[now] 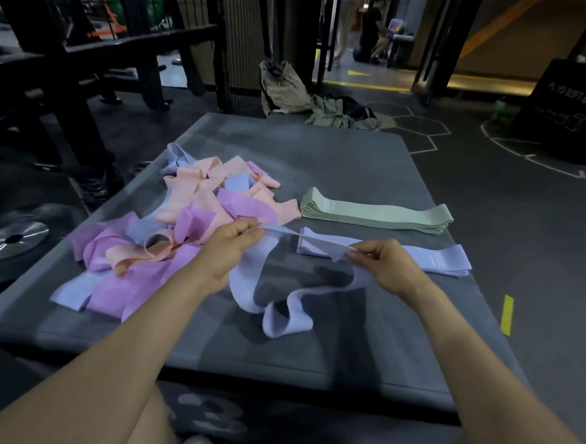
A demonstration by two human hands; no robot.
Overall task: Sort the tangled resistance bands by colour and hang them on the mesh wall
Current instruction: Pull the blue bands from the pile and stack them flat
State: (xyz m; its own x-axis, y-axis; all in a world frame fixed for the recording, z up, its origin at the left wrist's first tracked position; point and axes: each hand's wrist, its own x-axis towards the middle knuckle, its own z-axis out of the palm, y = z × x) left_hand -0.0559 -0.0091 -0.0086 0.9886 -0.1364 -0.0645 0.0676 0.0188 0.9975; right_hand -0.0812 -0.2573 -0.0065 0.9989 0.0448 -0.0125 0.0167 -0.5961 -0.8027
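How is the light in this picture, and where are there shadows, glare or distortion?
Head view: dim gym light, brighter doorway behind; soft shadow on the grey padded mat under the lavender fabric band held by left hand and right hand; glare on the silver weight plate; wide-angle bending at the edges.

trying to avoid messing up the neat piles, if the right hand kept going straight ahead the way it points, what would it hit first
Probably the lavender stack just beyond the right hand, which pinches a lavender band; the green stack lies farther on. Depth is unclear.
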